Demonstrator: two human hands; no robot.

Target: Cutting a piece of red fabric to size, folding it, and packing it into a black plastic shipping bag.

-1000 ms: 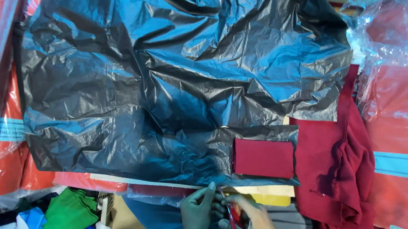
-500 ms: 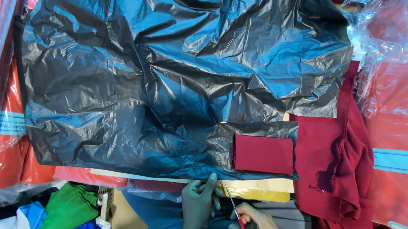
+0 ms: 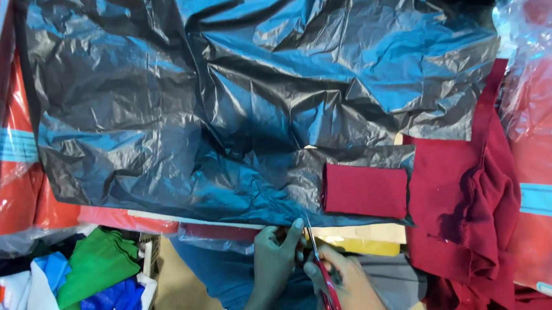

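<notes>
The right hand [image 3: 347,289] is closed through the red handles of the scissors [image 3: 322,281], blades pointing up at the near edge of the black sheet [image 3: 221,113]. Beside it the left hand [image 3: 274,262] pinches that edge, likely to keep it taut. A maroon patch [image 3: 366,191] lies on the sheet, right of the blades

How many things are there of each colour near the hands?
Black: 1, the plastic sheet
Dark red: 2, the folded fabric rectangle and the crumpled fabric
Red-handled: 1, the scissors
Total: 4
</notes>
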